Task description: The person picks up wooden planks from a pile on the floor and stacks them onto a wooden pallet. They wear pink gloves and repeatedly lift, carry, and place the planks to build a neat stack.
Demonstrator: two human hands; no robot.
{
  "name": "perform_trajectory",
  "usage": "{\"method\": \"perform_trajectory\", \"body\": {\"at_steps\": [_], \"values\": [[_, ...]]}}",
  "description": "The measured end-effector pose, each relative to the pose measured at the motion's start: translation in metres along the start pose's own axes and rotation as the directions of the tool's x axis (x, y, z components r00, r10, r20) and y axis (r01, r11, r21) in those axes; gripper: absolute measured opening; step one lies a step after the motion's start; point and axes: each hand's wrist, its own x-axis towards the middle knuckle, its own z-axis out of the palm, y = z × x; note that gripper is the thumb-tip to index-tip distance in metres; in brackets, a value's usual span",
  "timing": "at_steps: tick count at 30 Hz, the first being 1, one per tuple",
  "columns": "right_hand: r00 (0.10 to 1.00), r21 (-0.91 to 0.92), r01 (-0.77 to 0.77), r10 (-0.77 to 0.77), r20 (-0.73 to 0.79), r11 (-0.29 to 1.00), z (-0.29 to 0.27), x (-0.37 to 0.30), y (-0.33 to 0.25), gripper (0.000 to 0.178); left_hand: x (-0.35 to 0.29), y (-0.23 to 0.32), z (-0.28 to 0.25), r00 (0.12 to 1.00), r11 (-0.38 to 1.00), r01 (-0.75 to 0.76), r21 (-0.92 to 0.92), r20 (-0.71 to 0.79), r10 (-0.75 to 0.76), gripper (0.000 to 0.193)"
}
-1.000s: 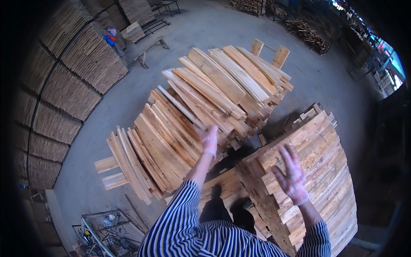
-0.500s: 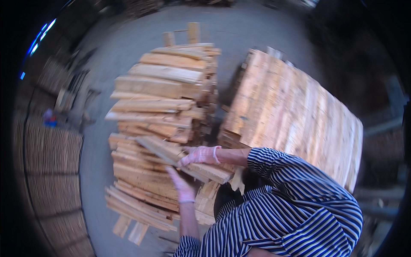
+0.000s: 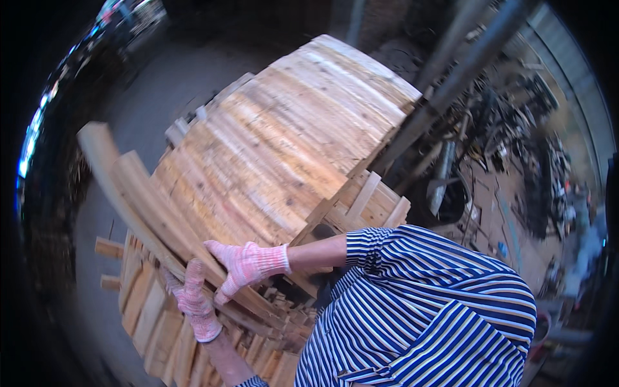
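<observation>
My hands, both in pink knitted gloves, hold a few long wooden planks lying together, which slant from the far left toward my body. My right hand grips them from the right side, thumb and fingers spread around the wood. On the left side my left hand is closed against the planks, with some fingertips hidden behind them. Below them lies a pile of loose planks. Right beyond the held planks is a broad stack topped with boards laid side by side.
Two board ends stick out from the loose pile at left. A short wooden piece lies by the stack's near right corner. Metal pipes slant past the stack at right, before a heap of scrap on the floor.
The view has swung right, toward the broad stack and the scrap. My left hand, open and apart from the plank before, now grips the planks alongside my right hand.
</observation>
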Motion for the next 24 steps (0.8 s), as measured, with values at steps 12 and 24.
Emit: {"method": "perform_trajectory", "body": {"at_steps": [12, 24], "values": [[0.590, 0.784, -0.007, 0.636, -0.497, 0.620, -0.084, -0.219, 0.122, 0.055, 0.084, -0.027, -0.008, 0.770, 0.183, -0.623, 0.760, 0.638, -0.029, 0.126], [0.464, 0.692, -0.158, 0.671, -0.578, 0.705, -0.105, -0.175, 0.146, 0.076, 0.095, -0.100, -0.003, 0.801, 0.125, -0.582, 0.803, 0.593, -0.081, 0.142]]}}
